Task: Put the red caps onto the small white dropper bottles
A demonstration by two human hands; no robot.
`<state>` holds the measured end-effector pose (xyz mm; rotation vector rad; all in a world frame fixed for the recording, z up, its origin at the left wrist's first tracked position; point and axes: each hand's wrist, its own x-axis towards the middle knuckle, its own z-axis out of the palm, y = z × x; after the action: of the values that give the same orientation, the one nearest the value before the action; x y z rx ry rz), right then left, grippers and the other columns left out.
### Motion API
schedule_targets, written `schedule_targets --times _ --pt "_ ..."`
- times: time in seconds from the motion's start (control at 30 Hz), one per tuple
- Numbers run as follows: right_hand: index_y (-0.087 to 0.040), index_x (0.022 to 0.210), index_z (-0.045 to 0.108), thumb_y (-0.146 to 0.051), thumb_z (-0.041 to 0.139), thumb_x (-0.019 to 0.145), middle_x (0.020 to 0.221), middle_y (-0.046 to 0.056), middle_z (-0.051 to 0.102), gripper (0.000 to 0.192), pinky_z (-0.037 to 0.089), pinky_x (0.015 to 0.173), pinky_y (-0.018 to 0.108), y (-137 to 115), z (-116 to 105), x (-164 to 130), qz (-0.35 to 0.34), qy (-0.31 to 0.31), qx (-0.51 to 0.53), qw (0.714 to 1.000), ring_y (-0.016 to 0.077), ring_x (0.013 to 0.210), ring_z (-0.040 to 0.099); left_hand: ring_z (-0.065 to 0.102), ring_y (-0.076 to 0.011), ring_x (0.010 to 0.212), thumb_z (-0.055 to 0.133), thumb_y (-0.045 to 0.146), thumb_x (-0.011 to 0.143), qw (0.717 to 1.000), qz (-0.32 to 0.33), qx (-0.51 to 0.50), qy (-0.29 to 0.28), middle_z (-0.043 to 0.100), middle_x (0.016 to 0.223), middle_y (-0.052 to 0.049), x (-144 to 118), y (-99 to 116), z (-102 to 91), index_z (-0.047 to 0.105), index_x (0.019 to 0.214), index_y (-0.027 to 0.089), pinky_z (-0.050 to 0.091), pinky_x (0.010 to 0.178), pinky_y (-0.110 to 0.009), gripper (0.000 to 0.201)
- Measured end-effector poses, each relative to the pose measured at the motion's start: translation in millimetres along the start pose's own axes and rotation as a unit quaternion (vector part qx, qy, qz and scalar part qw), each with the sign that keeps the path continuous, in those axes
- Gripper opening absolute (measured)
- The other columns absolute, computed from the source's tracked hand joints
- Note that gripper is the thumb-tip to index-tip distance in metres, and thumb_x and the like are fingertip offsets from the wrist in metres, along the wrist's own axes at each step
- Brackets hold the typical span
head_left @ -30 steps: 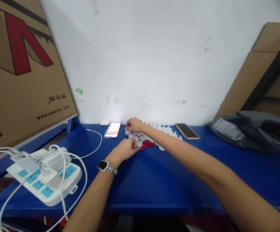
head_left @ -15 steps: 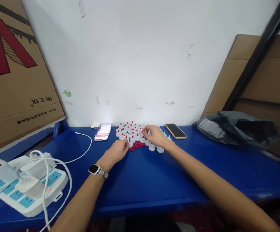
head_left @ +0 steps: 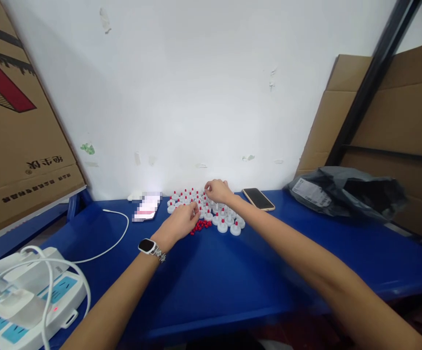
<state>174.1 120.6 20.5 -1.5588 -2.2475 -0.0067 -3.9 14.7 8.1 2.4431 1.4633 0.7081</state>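
Note:
Many white nozzle caps (head_left: 222, 227), most topped with small red tips, stand close together on the blue table by the wall. In front of them lies a loose pile of small red tips (head_left: 201, 226). My left hand (head_left: 182, 221), with a watch on the wrist, is closed in a pinch at the front left of the caps; what its fingers hold is hidden. Reaching over the back of the group, my right hand (head_left: 218, 190) has its thumb and finger pinched near a red tip. Whether it grips that tip is too small to tell.
A phone (head_left: 258, 199) lies right of the caps, and a blurred-out phone-like device (head_left: 147, 207) to the left. A power strip with white cables (head_left: 63, 296) fills the left front. A grey plastic bag (head_left: 342, 192) lies at right, and cardboard boxes (head_left: 32, 131) flank the table (head_left: 211, 287).
My right hand has moved farther back over the caps. White nozzle caps at the front right, bare before, now carry red tips. The view has shifted slightly right.

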Motion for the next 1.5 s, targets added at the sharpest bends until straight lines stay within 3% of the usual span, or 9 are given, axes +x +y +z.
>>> schedule_targets --times 0.2,0.4,0.57,0.67,0.83,1.07,1.2,1.37,1.5 --pt "-0.017 0.095 0.073 -0.025 0.058 0.084 0.102 0.013 0.073 0.020 0.033 0.095 0.042 -7 27 46 0.028 -0.019 -0.005 0.999 0.0267 0.103 0.061 0.052 -0.0155 0.056 0.041 0.034 0.096 0.996 0.003 -0.035 0.085 0.055 0.062 0.002 -3 -4 3.2 0.053 0.086 0.020 0.033 0.057 -0.027 0.021" --pt "-0.017 0.086 0.072 -0.014 0.056 0.081 0.095 0.010 0.074 0.016 0.034 0.094 0.038 -16 30 49 0.049 0.003 0.013 0.999 0.0232 0.099 0.062 0.051 -0.0150 0.058 0.044 0.035 0.096 0.993 0.008 -0.060 0.105 0.054 0.064 0.002 -12 -20 0.5 0.054 0.085 0.021 0.036 0.057 -0.027 0.020" --pt "-0.021 0.094 0.068 -0.024 0.051 0.089 0.094 0.003 0.073 0.019 0.036 0.092 0.035 -20 0 11 0.034 0.082 0.058 0.994 0.0188 0.095 0.062 0.057 -0.0190 0.084 0.048 0.030 0.094 0.983 0.042 -0.040 0.171 0.059 0.092 -0.004 -12 -16 -1.5 0.056 0.092 0.020 0.046 0.079 -0.033 0.013" --pt "-0.019 0.088 0.069 -0.028 0.058 0.085 0.083 0.002 0.071 0.015 0.042 0.077 0.028 -28 -15 -30 -0.002 0.133 0.229 0.964 0.0150 0.077 0.060 0.056 -0.0223 0.100 0.052 0.034 0.093 0.977 0.043 -0.018 0.207 0.054 0.113 -0.008 -14 -7 -2.1 0.054 0.112 0.021 0.047 0.089 -0.038 0.024" --pt "-0.017 0.084 0.069 -0.036 0.061 0.085 0.076 0.001 0.068 0.021 0.041 0.065 0.026 -44 -16 -89 -0.050 0.100 0.392 0.913 0.0136 0.067 0.055 0.053 -0.0265 0.112 0.051 0.041 0.094 0.988 0.070 -0.005 0.134 0.058 0.119 -0.009 -18 -2 0.8 0.050 0.125 0.021 0.044 0.098 -0.045 0.036" --pt "-0.021 0.098 0.068 -0.027 0.056 0.090 0.087 0.004 0.067 0.016 0.034 0.084 0.037 -28 -16 -118 -0.141 0.076 0.117 0.980 0.0208 0.089 0.053 0.054 -0.0278 0.112 0.040 0.041 0.098 0.996 0.070 -0.009 0.056 0.060 0.118 -0.012 -21 -9 -0.1 0.051 0.120 0.018 0.044 0.097 -0.046 0.034" --pt "-0.018 0.093 0.068 -0.031 0.061 0.089 0.091 0.009 0.064 0.015 0.031 0.085 0.040 -27 -11 -122 -0.185 0.033 -0.040 0.981 0.0249 0.094 0.049 0.055 -0.0276 0.112 0.039 0.043 0.098 0.996 0.064 -0.012 0.059 0.061 0.118 -0.011 -22 -7 -1.1 0.051 0.118 0.019 0.045 0.095 -0.045 0.033" --pt "-0.016 0.089 0.067 -0.028 0.058 0.090 0.091 0.011 0.063 0.014 0.030 0.085 0.040 -34 -2 -121 -0.187 0.011 -0.077 0.979 0.0255 0.096 0.048 0.055 -0.0272 0.109 0.039 0.043 0.098 0.996 0.076 -0.008 0.055 0.061 0.115 -0.011 -21 -6 0.8 0.052 0.116 0.020 0.046 0.094 -0.044 0.032" --pt "-0.017 0.085 0.066 -0.023 0.060 0.087 0.088 0.008 0.065 0.009 0.032 0.087 0.040 -32 -2 -119 -0.163 0.051 0.024 0.985 0.0235 0.095 0.051 0.054 -0.0268 0.111 0.039 0.041 0.098 0.996 0.071 -0.013 0.051 0.060 0.116 -0.011 -22 -7 2.0 0.051 0.117 0.019 0.045 0.094 -0.043 0.031"
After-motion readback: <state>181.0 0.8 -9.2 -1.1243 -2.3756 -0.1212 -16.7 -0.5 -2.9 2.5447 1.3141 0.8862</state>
